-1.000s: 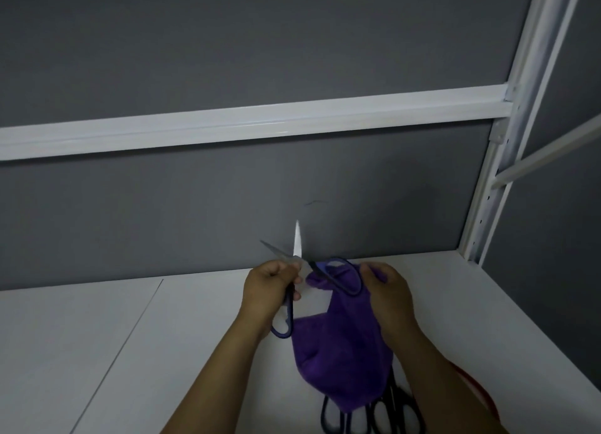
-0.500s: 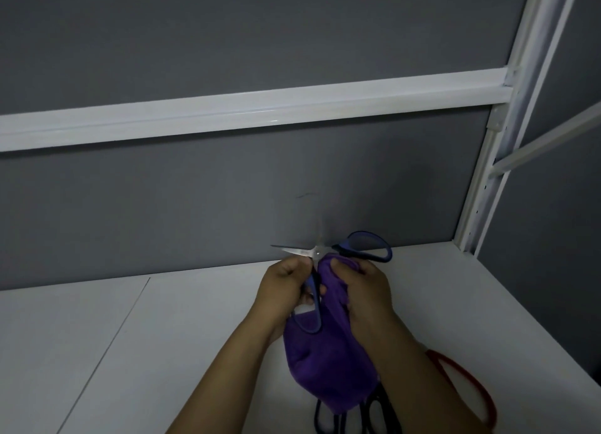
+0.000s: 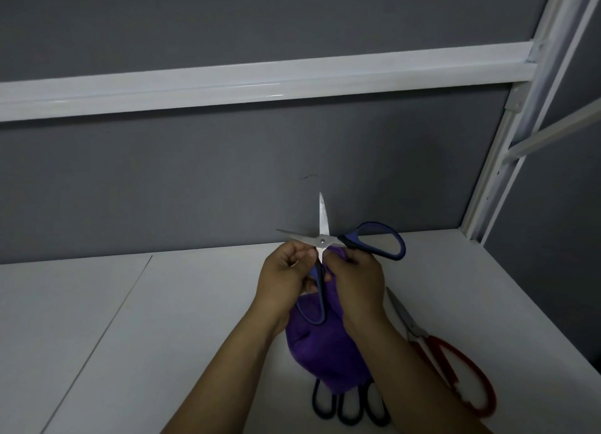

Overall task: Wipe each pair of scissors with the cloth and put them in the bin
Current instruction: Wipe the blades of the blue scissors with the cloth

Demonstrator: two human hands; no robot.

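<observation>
Blue-handled scissors (image 3: 374, 240) are held spread wide above the white table (image 3: 162, 319), one blade pointing up, the other left. My left hand (image 3: 286, 280) grips them near the pivot, by the lower handle loop. My right hand (image 3: 356, 282) holds a purple cloth (image 3: 325, 355) bunched against the scissors just below the pivot; the cloth hangs down between my forearms. No bin is in view.
Red-handled scissors (image 3: 455, 368) lie on the table at the right. Dark handle loops of more scissors (image 3: 348, 407) stick out from under the cloth near the front. A grey wall panel with a white rail (image 3: 260, 79) stands behind, a white post (image 3: 507, 147) at the right.
The scissors have opened wider, with one blade now pointing straight up. Both hands stay at the pivot with the cloth. The view has tilted down, showing the red scissors more fully.
</observation>
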